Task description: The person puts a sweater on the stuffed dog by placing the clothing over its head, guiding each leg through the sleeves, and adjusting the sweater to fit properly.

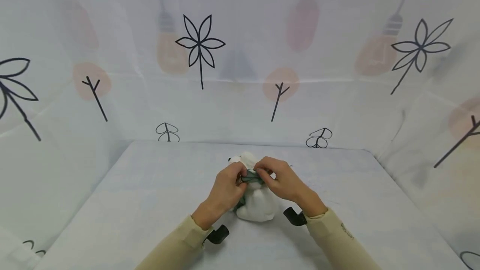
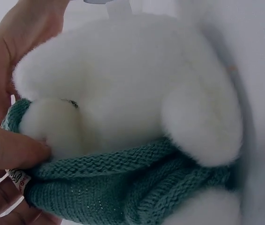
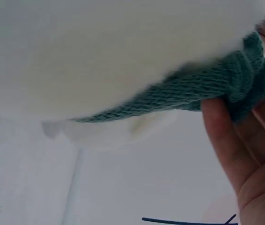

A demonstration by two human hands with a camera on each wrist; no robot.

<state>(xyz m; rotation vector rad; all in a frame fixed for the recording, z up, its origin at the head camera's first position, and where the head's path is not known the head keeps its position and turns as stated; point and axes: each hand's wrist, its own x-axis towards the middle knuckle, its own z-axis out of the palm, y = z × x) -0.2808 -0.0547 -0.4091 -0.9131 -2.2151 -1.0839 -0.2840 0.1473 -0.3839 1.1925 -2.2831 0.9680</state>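
A white plush animal [image 1: 258, 205] sits on the table with its back toward me. A green knitted garment [image 2: 85, 192] is bunched round its upper part, and a white fluffy limb shows beside the knit in the left wrist view. My left hand [image 1: 226, 187] pinches the garment's edge at the neck, close to a small printed label [image 2: 18, 179]. Across from it, my right hand [image 1: 281, 179] holds the rolled edge of the same knit between thumb and fingers [image 3: 226, 147]. Much of the toy's head is hidden behind the hands.
The toy stands on a pale cloth-covered table [image 1: 150, 203]. Behind it and at both sides hangs a white curtain [image 1: 240, 107] printed with flowers and twigs. Black wrist cameras [image 1: 218, 234] hang below both cuffs, near the tabletop.
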